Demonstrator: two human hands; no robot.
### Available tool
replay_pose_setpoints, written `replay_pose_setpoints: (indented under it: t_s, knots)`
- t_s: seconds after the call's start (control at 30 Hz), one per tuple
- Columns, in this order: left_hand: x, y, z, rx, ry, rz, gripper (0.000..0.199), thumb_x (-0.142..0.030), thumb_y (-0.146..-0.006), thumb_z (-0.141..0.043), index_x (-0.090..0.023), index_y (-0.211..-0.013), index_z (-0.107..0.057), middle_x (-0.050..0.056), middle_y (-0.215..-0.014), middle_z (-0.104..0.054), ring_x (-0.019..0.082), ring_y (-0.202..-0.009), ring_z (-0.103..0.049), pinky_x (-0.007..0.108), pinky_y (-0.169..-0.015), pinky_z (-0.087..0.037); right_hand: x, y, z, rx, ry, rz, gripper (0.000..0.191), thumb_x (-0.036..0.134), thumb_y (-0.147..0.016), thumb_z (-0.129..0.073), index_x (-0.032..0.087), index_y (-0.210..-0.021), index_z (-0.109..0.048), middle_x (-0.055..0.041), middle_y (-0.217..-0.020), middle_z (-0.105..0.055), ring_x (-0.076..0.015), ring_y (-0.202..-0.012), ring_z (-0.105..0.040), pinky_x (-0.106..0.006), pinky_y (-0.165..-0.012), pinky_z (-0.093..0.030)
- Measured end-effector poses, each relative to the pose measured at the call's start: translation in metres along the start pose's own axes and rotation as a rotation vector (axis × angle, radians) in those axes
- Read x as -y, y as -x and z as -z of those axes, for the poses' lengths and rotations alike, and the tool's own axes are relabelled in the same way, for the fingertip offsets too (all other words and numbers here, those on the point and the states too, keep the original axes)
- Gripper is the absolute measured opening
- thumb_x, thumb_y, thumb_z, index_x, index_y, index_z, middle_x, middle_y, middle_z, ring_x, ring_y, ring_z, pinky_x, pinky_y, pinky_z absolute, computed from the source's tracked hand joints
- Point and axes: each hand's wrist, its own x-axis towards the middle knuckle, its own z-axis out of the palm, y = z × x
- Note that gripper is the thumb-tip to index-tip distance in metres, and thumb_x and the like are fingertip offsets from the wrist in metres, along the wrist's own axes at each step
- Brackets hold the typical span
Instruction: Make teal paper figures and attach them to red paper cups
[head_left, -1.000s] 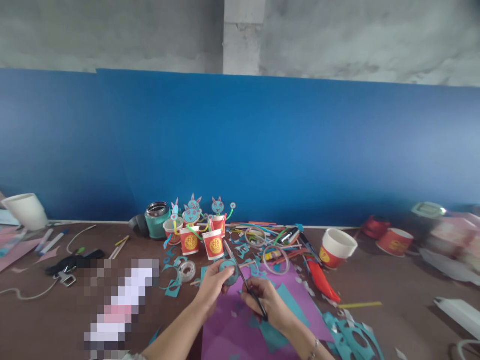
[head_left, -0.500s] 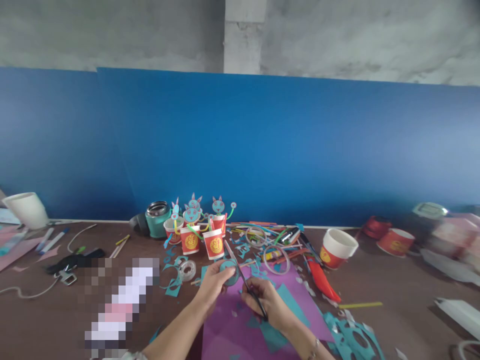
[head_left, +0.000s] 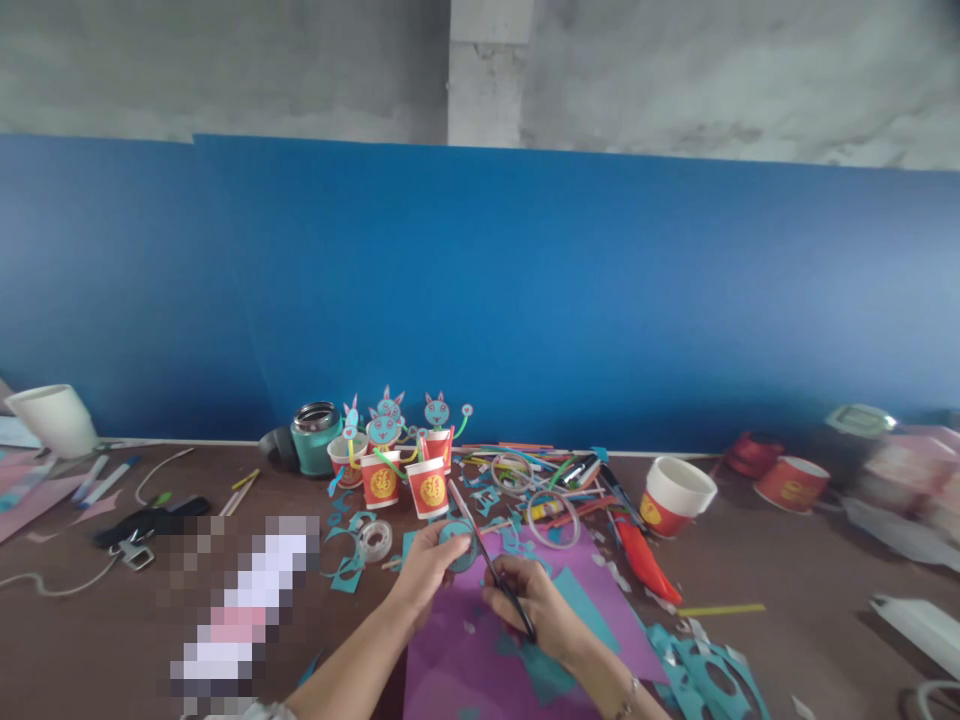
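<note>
My left hand point(head_left: 426, 570) pinches a round teal paper cutout point(head_left: 466, 561), with the thumb lying across its face. In my right hand point(head_left: 541, 608) is a pair of scissors point(head_left: 514, 600) with dark handles, the blades pointing up and away beside the disc's right edge. Whether the blades touch the paper I cannot tell. Both hands are above a purple sheet point(head_left: 439, 660) with teal paper pieces point(head_left: 585, 605) on it. Just beyond stand red and white paper cups point(head_left: 428, 488), several bearing teal cat-like faces point(head_left: 384, 430) and bent coloured arms.
A tape roll point(head_left: 375, 541) lies left of my hands. Behind are a teal thermos point(head_left: 315, 440) and a heap of pens and sticks point(head_left: 562, 470). To the right are stacked cups point(head_left: 679, 495), a red pouch point(head_left: 646, 565) and teal scraps point(head_left: 705, 672). A blue partition point(head_left: 525, 290) backs the table.
</note>
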Motion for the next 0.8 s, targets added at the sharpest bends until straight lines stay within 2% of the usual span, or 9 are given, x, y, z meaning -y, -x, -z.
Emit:
replay_pose_setpoints:
  t_s: [0.1,0.27,0.4,0.6,0.8]
  knots:
    - [0.0022,-0.0007,0.0005,0.004,0.002,-0.014,0.026,-0.038,-0.059,-0.069,-0.015,-0.061,-0.057,-0.006,-0.043,-0.046,0.005,-0.036,-0.034,0.019,-0.037,-0.026,-0.0003,-0.0006,-0.0001,0.000,0.002,0.005,0.021,0.035,-0.073,-0.060,0.017,-0.069,-0.049,0.0099,-0.045,-0.040,-0.0034,-0.032,-0.033,-0.015,-0.032,-0.029]
    - [0.0027,0.0003,-0.0004,0.042,0.012,0.011,0.025,-0.038,-0.063,-0.066,-0.016,-0.068,-0.056,-0.002,-0.051,-0.057,0.009,-0.037,-0.048,0.020,-0.038,-0.034,-0.0037,-0.0020,0.0008,0.002,-0.001,0.005,0.019,0.033,-0.074,-0.058,0.017,-0.069,-0.050,0.0100,-0.044,-0.040,-0.0032,-0.032,-0.034,-0.015,-0.032,-0.030]
    - [0.0028,0.0000,-0.0007,0.075,0.012,-0.007,0.023,-0.035,-0.063,-0.065,-0.015,-0.065,-0.055,-0.004,-0.048,-0.055,0.006,-0.033,-0.043,0.018,-0.035,-0.030,-0.0027,-0.0015,0.0011,0.012,0.001,-0.012,0.018,0.032,-0.074,-0.058,0.016,-0.070,-0.050,0.0089,-0.046,-0.043,-0.0039,-0.033,-0.036,-0.015,-0.033,-0.032]
    - [0.0048,-0.0006,0.0000,0.084,0.021,-0.020,0.022,-0.035,-0.065,-0.065,-0.014,-0.065,-0.056,-0.003,-0.047,-0.056,0.006,-0.034,-0.043,0.018,-0.036,-0.031,-0.0039,-0.0023,0.0012,0.000,0.012,0.001,0.017,0.031,-0.074,-0.058,0.017,-0.068,-0.049,0.0095,-0.044,-0.041,-0.0039,-0.032,-0.034,-0.015,-0.032,-0.030]
    - [0.0046,0.0004,-0.0018,0.034,0.014,-0.022,0.023,-0.037,-0.067,-0.062,-0.015,-0.067,-0.055,-0.002,-0.050,-0.060,0.006,-0.035,-0.044,0.018,-0.037,-0.030,-0.0068,-0.0032,0.0019,0.004,0.008,0.015,0.018,0.032,-0.075,-0.058,0.017,-0.068,-0.049,0.0093,-0.044,-0.041,-0.0041,-0.032,-0.034,-0.015,-0.032,-0.028]
